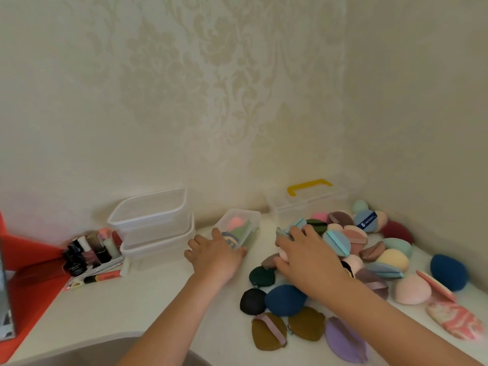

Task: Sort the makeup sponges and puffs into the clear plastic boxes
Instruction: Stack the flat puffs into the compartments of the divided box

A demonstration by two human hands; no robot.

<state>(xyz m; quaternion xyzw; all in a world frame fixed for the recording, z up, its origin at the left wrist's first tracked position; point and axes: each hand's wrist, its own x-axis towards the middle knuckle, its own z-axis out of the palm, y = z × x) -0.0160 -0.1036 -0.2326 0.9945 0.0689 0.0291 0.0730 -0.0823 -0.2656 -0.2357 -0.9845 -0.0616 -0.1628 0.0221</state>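
A heap of coloured makeup sponges and puffs covers the right side of the white table. A small clear plastic box stands at centre and holds a pink sponge and green pieces. My left hand rests against the box's near end, thumb along its corner. My right hand lies on the heap, fingers curled round a light blue and green puff. Two larger clear boxes are stacked to the left. A clear case with a yellow handle stands at the back.
Nail polish bottles and small cosmetics are clustered left of the stacked boxes. A red box sits at the far left edge. Walls close off the back and right. Olive, purple and dark blue puffs lie near the front.
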